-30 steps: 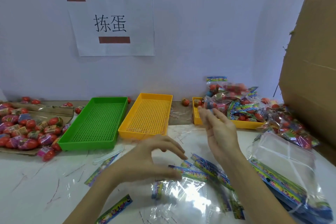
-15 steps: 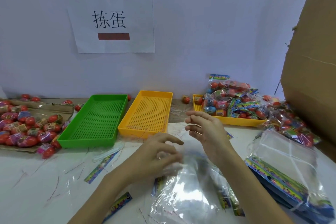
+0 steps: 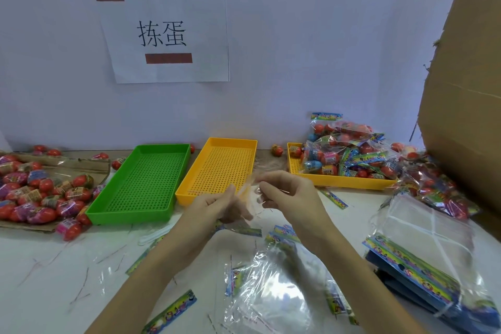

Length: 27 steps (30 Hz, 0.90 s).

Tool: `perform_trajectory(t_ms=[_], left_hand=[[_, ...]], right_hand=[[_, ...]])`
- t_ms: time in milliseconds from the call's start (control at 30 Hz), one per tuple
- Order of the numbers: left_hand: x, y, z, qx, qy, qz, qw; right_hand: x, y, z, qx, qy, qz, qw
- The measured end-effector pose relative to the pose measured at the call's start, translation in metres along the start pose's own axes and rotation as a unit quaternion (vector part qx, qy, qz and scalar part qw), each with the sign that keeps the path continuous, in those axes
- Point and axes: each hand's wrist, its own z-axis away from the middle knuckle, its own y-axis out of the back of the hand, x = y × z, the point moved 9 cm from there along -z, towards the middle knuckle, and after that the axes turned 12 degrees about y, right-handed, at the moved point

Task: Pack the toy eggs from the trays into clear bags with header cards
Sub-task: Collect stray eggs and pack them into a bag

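I see a clear bag (image 3: 249, 198) held up between both hands, just over the near edge of the middle yellow tray (image 3: 219, 168). The left hand (image 3: 214, 205) pinches its left side with curled fingers, and the right hand (image 3: 287, 192) pinches its right side; the film is blurred, so I cannot tell whether the mouth is parted. Nothing shows inside the bag.

Just below the grip, on the white table (image 3: 54, 279), lie more clear bags (image 3: 273, 293) and loose header cards (image 3: 170, 312). Beyond the grip the yellow tray stands bare, and just left of it a green tray (image 3: 141, 184), bare too. Far left of the grip, loose eggs (image 3: 40, 192) are heaped on a sheet of cardboard (image 3: 81, 165). To the right and beyond the grip, a second yellow tray (image 3: 341, 180) carries eggs and filled bags (image 3: 349, 144), with more filled bags spilling to its right. Nearer me on the right is a stack of empty bags (image 3: 423, 247) with cards. A cardboard box (image 3: 466, 89) rises at far right. On the wall above the grip hangs a paper sign (image 3: 165, 35).
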Motion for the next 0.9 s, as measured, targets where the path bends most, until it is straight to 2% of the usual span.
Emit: perform_trajectory(t_ms=[133, 233, 333, 433, 533, 633, 700, 767, 833, 900], left_hand=[[0.001, -0.003, -0.008, -0.025, 0.018, 0.048, 0.998], [0.008, -0.006, -0.006, -0.046, -0.011, 0.050, 0.998], [0.012, 0.001, 0.001, 0.024, -0.076, -0.031, 0.996], [0.012, 0.016, 0.002, 0.099, -0.094, -0.007, 0.991], [0.015, 0.023, 0.004, 0.127, -0.103, -0.013, 0.987], [0.014, 0.024, 0.003, 0.128, -0.092, -0.042, 0.987], [0.015, 0.021, 0.002, 0.117, -0.091, -0.059, 0.987], [0.017, 0.018, 0.002, 0.111, -0.098, -0.068, 0.987], [0.018, 0.016, 0.003, 0.107, -0.108, -0.083, 0.985], [0.019, 0.013, 0.004, 0.104, -0.116, -0.098, 0.983]], right_hand=[[-0.001, 0.011, 0.000, 0.044, 0.011, 0.062, 0.997], [-0.002, 0.017, 0.000, 0.060, 0.017, 0.126, 0.990], [-0.003, 0.013, 0.001, 0.047, 0.023, 0.157, 0.986], [-0.003, 0.005, 0.001, 0.006, 0.028, 0.159, 0.987], [-0.002, -0.002, 0.001, -0.021, 0.021, 0.146, 0.989], [-0.002, 0.001, 0.001, 0.010, 0.022, 0.156, 0.987], [-0.013, 0.006, 0.002, 0.046, 0.063, 0.184, 0.980], [-0.039, 0.008, 0.004, 0.063, 0.176, 0.266, 0.946], [-0.061, -0.001, 0.008, 0.038, 0.287, 0.326, 0.900], [-0.064, -0.009, 0.010, 0.010, 0.314, 0.324, 0.892]])
